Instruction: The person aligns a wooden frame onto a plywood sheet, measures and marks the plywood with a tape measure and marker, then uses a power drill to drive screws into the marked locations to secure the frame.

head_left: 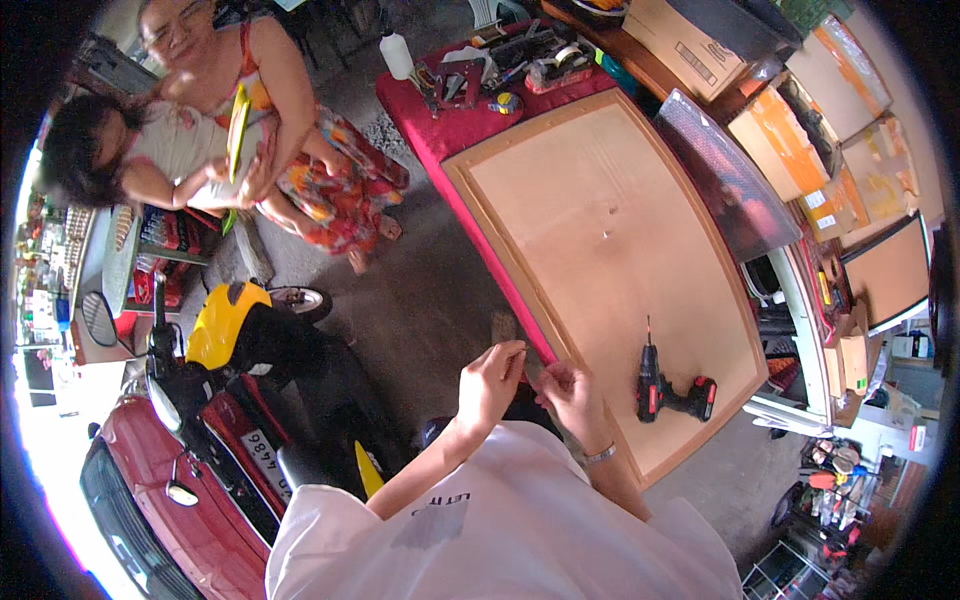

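Just in front of my chest, near the close left edge of a wood-framed panel [560, 200], both hands are held near each other. My left hand [487, 388] is closed in a pinch, its fingertips together. Beside it, my right hand [568, 392] is also closed, thumb against fingers, by the panel's frame. Whatever either hand pinches is too small to make out. On the panel, to the right of my hands, lies a black and red cordless drill [655, 385] with a bit fitted. A couple of tiny pieces [605, 235] rest near the panel's middle.
Under the panel is a red cloth-covered table [410, 105], with tools and a tape roll [568, 57] at its far end. Cardboard boxes [780, 140] and bubble wrap [725, 175] line the right. A motorcycle [225, 325] stands left; two people [270, 140] are beyond it.
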`<state>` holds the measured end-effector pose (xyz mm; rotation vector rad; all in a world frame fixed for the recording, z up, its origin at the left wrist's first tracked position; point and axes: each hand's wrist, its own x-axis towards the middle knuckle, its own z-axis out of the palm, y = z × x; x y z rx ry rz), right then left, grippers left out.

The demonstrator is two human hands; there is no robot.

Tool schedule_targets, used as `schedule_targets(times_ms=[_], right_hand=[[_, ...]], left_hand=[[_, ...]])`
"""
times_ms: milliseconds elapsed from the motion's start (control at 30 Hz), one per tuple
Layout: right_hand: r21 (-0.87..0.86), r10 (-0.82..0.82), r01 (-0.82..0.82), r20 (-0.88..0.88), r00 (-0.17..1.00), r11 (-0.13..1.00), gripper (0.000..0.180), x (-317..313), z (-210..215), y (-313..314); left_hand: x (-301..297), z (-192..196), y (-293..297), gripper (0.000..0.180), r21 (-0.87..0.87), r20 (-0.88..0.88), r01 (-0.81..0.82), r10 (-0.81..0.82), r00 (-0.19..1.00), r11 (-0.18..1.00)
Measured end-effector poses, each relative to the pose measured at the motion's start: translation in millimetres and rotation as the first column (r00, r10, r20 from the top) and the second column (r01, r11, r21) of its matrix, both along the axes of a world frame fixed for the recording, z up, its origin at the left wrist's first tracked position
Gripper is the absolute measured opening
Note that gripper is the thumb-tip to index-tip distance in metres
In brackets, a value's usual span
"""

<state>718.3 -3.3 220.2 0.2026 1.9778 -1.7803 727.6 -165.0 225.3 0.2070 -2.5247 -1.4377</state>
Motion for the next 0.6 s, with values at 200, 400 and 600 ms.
schedule_targets(times_ms=[200,400,600], right_hand=[[-0.223,-0.300,0.279,-0.067,0.951,0.934,0.007,-177,-79,8],[-0.026,-0.193,0.206,-0.476,0.858,0.978,0.010,-458,-80,-34],[0.399,0.256,0.205,-0.829,0.497,0.894,0.007,-694,-77,-75]], left_hand=[[-73,-40,-60,0.012,0.054,0.230,-0.082,0.068,0.971,0.995],[-118,-60,-115,0.011,0.117,0.549,-0.311,0.199,0.812,0.943],[-129,-66,-149,0.009,0.148,0.603,-0.514,0.335,0.724,0.845]])
